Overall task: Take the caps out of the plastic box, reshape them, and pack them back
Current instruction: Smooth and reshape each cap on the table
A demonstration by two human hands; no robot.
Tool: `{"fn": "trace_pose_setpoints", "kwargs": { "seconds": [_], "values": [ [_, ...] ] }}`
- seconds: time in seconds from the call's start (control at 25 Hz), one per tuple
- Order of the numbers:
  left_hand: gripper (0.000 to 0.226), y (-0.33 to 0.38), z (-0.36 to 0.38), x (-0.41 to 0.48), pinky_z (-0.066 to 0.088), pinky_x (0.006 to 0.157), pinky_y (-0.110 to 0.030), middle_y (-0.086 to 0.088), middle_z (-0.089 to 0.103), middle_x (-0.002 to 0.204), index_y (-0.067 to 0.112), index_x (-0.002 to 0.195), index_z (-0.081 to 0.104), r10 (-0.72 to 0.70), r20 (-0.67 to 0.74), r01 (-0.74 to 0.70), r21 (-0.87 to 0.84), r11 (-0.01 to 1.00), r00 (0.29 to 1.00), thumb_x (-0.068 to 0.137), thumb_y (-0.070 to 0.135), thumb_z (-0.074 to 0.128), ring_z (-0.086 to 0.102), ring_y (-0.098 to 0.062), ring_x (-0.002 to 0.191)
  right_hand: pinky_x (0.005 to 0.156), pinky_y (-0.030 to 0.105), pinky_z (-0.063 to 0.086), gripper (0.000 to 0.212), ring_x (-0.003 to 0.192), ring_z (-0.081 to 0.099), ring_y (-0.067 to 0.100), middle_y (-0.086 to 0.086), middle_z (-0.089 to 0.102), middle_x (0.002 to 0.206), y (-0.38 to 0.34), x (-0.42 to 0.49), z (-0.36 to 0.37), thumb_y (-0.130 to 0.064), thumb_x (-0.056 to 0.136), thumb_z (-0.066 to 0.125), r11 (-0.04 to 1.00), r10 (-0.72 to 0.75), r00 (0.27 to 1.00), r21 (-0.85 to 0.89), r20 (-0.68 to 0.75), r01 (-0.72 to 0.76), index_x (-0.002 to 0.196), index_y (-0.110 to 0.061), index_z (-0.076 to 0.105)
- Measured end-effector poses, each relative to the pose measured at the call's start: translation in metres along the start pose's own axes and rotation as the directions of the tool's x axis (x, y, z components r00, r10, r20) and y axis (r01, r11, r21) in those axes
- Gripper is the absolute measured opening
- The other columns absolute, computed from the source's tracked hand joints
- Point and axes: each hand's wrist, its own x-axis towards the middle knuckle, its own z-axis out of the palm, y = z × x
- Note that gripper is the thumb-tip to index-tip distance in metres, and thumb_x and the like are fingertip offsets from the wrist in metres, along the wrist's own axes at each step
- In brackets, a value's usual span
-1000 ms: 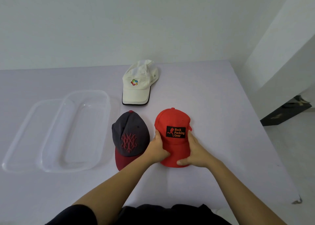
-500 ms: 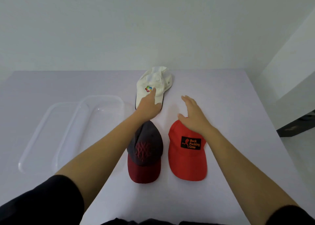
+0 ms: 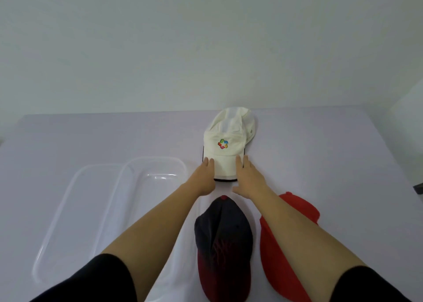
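- Now both hands lie flat with fingers spread on the brim of the white cap (image 3: pixel 226 141), the left hand (image 3: pixel 203 178) at its left edge, the right hand (image 3: pixel 248 178) at its right edge; neither pinches it.
- This cap sits far on the tabletop (image 3: pixel 320 155), near the back edge.
- Between the forearms lies the dark cap (image 3: pixel 223 237); the red cap (image 3: pixel 290 256) is just beside it on the right, partly hidden.
- On the left stands the clear plastic box (image 3: pixel 151 164), with nothing inside, its lid (image 3: pixel 68 198) tucked against it.
- To the right the tabletop is bare.
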Motion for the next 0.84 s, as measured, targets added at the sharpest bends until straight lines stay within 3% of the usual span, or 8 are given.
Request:
{"fn": "trace_pose_setpoints", "kwargs": {
  "seconds": [0.08, 0.16, 0.28, 0.36, 0.48, 0.56, 0.68, 0.84],
  "values": [
    [0.061, -0.008, 0.01, 0.011, 0.044, 0.096, -0.035, -0.017, 0.028, 0.144, -0.001, 0.141, 0.021, 0.002, 0.037, -0.002, 0.011, 1.0, 0.999, 0.086, -0.003, 0.048, 0.046, -0.031, 0.119, 0.097, 0.035, 0.043, 0.089, 0.129, 0.041, 0.031, 0.022, 0.019, 0.152, -0.006, 0.01, 0.007, -0.03, 0.087, 0.061, 0.999, -0.006, 1.0, -0.05, -0.026, 0.004, 0.147, -0.003, 0.002],
    [0.057, -0.012, 0.017, 0.019, 0.046, 0.09, -0.034, -0.016, 0.037, 0.135, 0.0, 0.137, 0.025, 0.002, 0.031, -0.001, -0.006, 1.0, 1.0, 0.085, -0.002, 0.048, 0.048, -0.029, 0.112, 0.094, 0.034, 0.045, 0.074, 0.124, 0.048, 0.031, 0.023, 0.025, 0.15, -0.009, 0.016, 0.012, -0.025, 0.094, 0.049, 0.992, -0.036, 0.998, -0.12, -0.059, 0.029, 0.147, 0.0, 0.003],
    [0.035, -0.011, 0.015, 0.027, 0.042, 0.075, -0.029, -0.016, 0.046, 0.12, 0.003, 0.12, 0.039, -0.007, -0.128, 0.005, -0.014, 1.0, 0.992, 0.087, 0.005, 0.051, 0.049, -0.027, 0.101, 0.086, 0.033, 0.048, 0.066, 0.116, 0.055, 0.031, 0.024, 0.024, 0.151, -0.008, 0.019, 0.012, -0.021, 0.096, 0.039, 0.988, -0.038, 0.995, -0.149, -0.091, 0.024, 0.146, 0.002, 0.004],
    [0.043, -0.009, 0.016, 0.03, 0.04, 0.071, -0.029, -0.017, 0.042, 0.123, 0.005, 0.126, 0.035, -0.016, -0.211, 0.011, -0.023, 1.0, 0.977, 0.087, 0.008, 0.054, 0.049, -0.029, 0.1, 0.076, 0.033, 0.048, 0.065, 0.108, 0.058, 0.03, 0.023, 0.031, 0.147, -0.008, 0.018, 0.008, -0.022, 0.096, 0.039, 0.99, -0.043, 0.993, -0.142, -0.114, 0.026, 0.146, 0.002, 0.005],
    [0.066, -0.001, 0.017, 0.033, 0.043, 0.078, -0.036, -0.021, 0.027, 0.142, 0.006, 0.146, 0.012, -0.07, -0.233, 0.058, -0.058, 0.997, 0.97, 0.091, 0.004, 0.048, 0.049, -0.036, 0.108, 0.065, 0.031, 0.04, 0.063, 0.102, 0.059, 0.029, 0.02, 0.041, 0.139, -0.011, 0.015, 0.001, -0.019, 0.095, 0.039, 0.993, -0.068, 0.985, -0.106, -0.158, 0.052, 0.147, 0.001, 0.009],
    [0.074, 0.007, 0.015, 0.028, 0.044, 0.088, -0.04, -0.024, 0.015, 0.15, 0.006, 0.149, 0.002, -0.081, -0.238, 0.076, -0.03, 0.997, 0.968, 0.091, 0.001, 0.047, 0.046, -0.038, 0.116, 0.068, 0.034, 0.043, 0.065, 0.103, 0.057, 0.03, 0.018, 0.042, 0.138, -0.009, 0.011, -0.005, -0.017, 0.093, 0.044, 0.999, -0.044, 0.98, -0.005, -0.193, 0.044, 0.147, -0.003, 0.011],
    [0.074, 0.017, 0.01, 0.013, 0.039, 0.1, -0.042, -0.025, 0.006, 0.154, 0.006, 0.149, -0.001, -0.001, -0.326, -0.006, -0.019, 1.0, 0.946, 0.091, -0.005, 0.043, 0.035, -0.039, 0.128, 0.074, 0.04, 0.05, 0.077, 0.104, 0.055, 0.031, 0.015, 0.042, 0.135, -0.003, 0.003, -0.016, -0.016, 0.088, 0.057, 0.988, 0.03, 0.959, 0.152, -0.282, 0.013, 0.147, -0.008, 0.009],
    [0.071, 0.021, 0.002, -0.006, 0.039, 0.1, -0.043, -0.023, 0.014, 0.153, 0.006, 0.149, 0.004, 0.114, -0.421, -0.156, -0.066, 0.986, 0.9, 0.092, 0.001, 0.045, 0.039, -0.04, 0.125, 0.092, 0.043, 0.046, 0.077, 0.126, 0.043, 0.034, 0.019, 0.019, 0.153, -0.008, -0.017, -0.035, -0.011, 0.091, 0.052, 0.988, 0.013, 0.937, 0.148, -0.349, 0.041, 0.148, -0.006, 0.0]
  ]
}}
